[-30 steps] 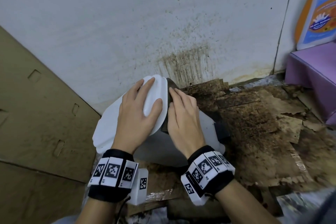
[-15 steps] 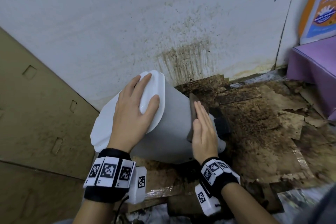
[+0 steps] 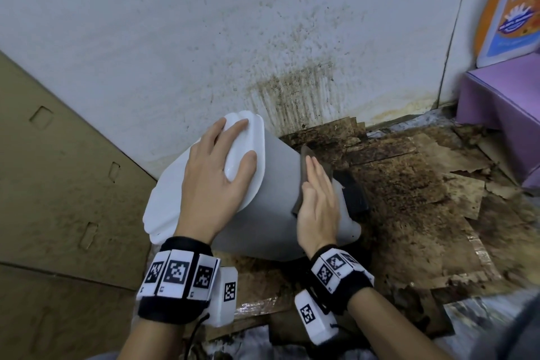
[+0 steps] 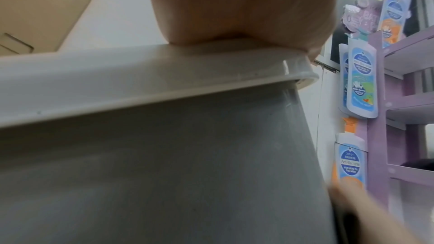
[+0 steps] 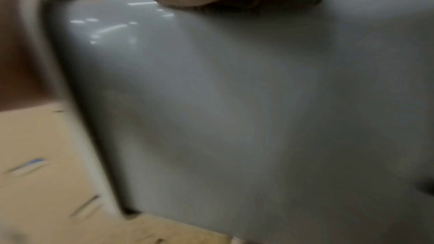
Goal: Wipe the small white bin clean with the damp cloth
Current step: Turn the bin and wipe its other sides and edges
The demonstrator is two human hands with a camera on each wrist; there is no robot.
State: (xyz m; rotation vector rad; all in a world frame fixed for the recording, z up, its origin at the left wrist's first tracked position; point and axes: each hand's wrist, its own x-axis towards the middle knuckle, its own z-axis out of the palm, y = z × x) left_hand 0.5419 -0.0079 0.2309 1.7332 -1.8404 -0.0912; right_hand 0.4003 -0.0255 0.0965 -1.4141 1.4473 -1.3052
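The small bin (image 3: 274, 193) has a grey body and a white lid (image 3: 172, 199); it leans tilted toward the left on the dirty floor. My left hand (image 3: 216, 166) lies flat on the lid (image 4: 164, 73), fingers spread over its rim. My right hand (image 3: 318, 199) presses a dark brown cloth (image 3: 305, 166) flat against the bin's right side, fingers straight. In the right wrist view the cloth (image 5: 258, 5) shows under my palm on the grey wall (image 5: 234, 108). A black pedal part (image 3: 353, 190) sticks out beyond my right hand.
A stained white wall (image 3: 263, 38) stands behind the bin. Cardboard (image 3: 58, 184) leans at the left. Torn, dirty cardboard sheets (image 3: 423, 199) cover the floor at the right. A purple shelf (image 3: 502, 96) with soap bottles (image 3: 511, 9) stands at the far right.
My right hand has slid with the cloth from near the lid down along the bin's side toward its base. The left hand has stayed on the lid.
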